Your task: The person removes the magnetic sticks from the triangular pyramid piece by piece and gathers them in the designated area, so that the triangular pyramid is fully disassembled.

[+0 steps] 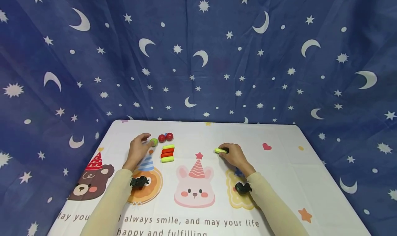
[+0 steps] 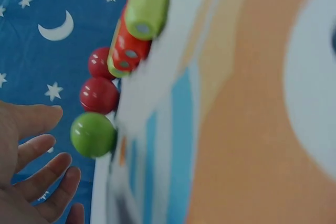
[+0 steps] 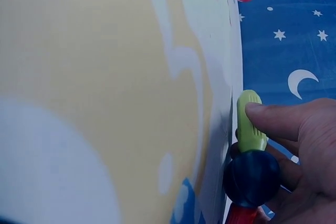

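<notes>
At the left, my left hand [image 1: 137,151] is beside a green ball [image 1: 154,142], its fingers loosely spread. The left wrist view has a gap between these fingers and the ball. Across the table, my right hand [image 1: 236,157] pinches a short yellow-green stick [image 3: 251,121], thumb pressed on its ribbed side. A dark blue ball [image 3: 252,178] sits at the stick's near end, and a red piece [image 3: 241,215] shows past that ball. In the head view the right hand mostly covers these two.
Two red balls [image 1: 162,138] stand right of the green one, with a blue ball [image 1: 166,134] partly hidden behind them. Below lies a row of sticks, two red [image 1: 167,151] between two yellow-green [image 1: 167,159]. A printed white cloth [image 1: 198,132] covers the table; a starry blue curtain [image 1: 217,60] hangs behind.
</notes>
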`<move>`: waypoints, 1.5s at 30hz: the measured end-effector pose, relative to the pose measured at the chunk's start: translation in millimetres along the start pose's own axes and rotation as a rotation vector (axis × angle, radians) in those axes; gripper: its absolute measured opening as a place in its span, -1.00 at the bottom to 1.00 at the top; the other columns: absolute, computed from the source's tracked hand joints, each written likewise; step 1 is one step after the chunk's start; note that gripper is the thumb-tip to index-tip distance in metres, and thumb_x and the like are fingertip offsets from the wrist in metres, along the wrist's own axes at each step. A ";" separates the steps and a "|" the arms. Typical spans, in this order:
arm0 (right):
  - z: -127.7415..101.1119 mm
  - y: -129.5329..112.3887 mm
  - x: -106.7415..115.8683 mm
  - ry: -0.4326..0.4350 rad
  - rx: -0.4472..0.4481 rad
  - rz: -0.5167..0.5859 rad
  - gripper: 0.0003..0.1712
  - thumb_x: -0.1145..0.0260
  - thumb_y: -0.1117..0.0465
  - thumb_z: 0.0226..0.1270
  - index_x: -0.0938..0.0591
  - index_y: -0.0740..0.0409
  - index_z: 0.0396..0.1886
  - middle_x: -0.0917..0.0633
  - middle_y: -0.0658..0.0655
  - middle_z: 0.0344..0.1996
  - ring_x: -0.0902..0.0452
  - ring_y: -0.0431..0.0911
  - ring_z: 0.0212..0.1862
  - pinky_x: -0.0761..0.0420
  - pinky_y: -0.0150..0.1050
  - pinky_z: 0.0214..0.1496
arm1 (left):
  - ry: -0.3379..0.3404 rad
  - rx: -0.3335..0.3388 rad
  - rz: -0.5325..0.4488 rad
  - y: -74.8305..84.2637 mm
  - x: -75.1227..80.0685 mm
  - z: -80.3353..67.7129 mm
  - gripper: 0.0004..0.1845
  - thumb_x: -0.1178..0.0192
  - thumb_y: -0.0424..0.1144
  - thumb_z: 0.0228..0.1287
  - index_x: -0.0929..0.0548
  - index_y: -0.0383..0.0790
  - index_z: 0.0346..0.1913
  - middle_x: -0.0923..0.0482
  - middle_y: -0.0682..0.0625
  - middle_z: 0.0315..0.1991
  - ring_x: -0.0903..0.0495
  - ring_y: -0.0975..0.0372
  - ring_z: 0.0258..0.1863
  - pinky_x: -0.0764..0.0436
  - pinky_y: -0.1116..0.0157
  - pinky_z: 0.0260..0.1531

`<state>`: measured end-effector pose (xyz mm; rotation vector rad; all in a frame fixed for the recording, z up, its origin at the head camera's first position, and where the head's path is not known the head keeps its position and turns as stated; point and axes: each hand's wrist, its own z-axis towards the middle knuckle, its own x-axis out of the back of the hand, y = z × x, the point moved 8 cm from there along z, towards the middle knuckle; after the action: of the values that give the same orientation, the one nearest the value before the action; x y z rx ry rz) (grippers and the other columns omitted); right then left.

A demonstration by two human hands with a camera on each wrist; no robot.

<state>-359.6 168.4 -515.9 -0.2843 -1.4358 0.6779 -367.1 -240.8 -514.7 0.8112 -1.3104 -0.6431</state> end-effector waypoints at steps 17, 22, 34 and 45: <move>-4.1 1.1 14.7 0.038 -0.043 0.069 -0.70 -0.47 0.17 0.20 -0.72 0.04 -0.05 -0.76 0.12 -0.07 -0.65 0.07 0.04 -0.58 0.03 0.14 | 0.060 -0.157 -0.041 51.3 -2.8 -21.2 -0.60 -0.25 -0.21 0.31 -0.58 -0.21 0.18 -0.57 -0.27 0.16 -0.51 -0.09 0.19 -0.45 -0.08 0.21; -7.0 2.1 22.7 0.055 -0.041 0.069 -0.70 -0.42 0.15 0.26 -0.72 0.02 -0.01 -0.74 0.17 -0.03 -0.66 0.09 0.01 -0.62 0.02 0.07 | 0.046 -0.210 -0.078 70.8 -13.5 -30.1 -0.63 -0.28 -0.22 0.31 -0.60 -0.24 0.14 -0.59 -0.25 0.11 -0.53 -0.09 0.14 -0.50 -0.02 0.17; -18.3 10.1 41.2 0.110 -0.013 0.042 -0.72 -0.44 0.17 0.23 -0.73 0.07 -0.05 -0.73 0.15 -0.26 -0.60 -0.01 -0.23 -0.58 -0.08 -0.14 | -0.034 -0.333 -0.129 114.4 -58.2 -50.2 -0.67 -0.32 -0.25 0.26 -0.64 -0.20 0.07 -0.64 -0.17 0.05 -0.59 -0.01 0.09 -0.55 0.01 0.11; -25.9 16.7 36.8 0.050 0.011 -0.009 -0.63 -0.46 0.15 0.19 -0.71 0.09 0.02 -0.74 0.13 -0.14 -0.58 0.08 -0.08 -0.57 0.04 -0.01 | -0.141 -0.350 -0.142 137.9 -114.4 -64.6 -0.69 -0.32 -0.25 0.26 -0.65 -0.12 0.06 -0.65 -0.04 0.04 -0.59 0.04 0.09 -0.57 0.06 0.12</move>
<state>-339.2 208.5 -499.1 -0.2847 -1.3848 0.6669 -326.7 -59.6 -472.2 0.5820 -1.2258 -1.0264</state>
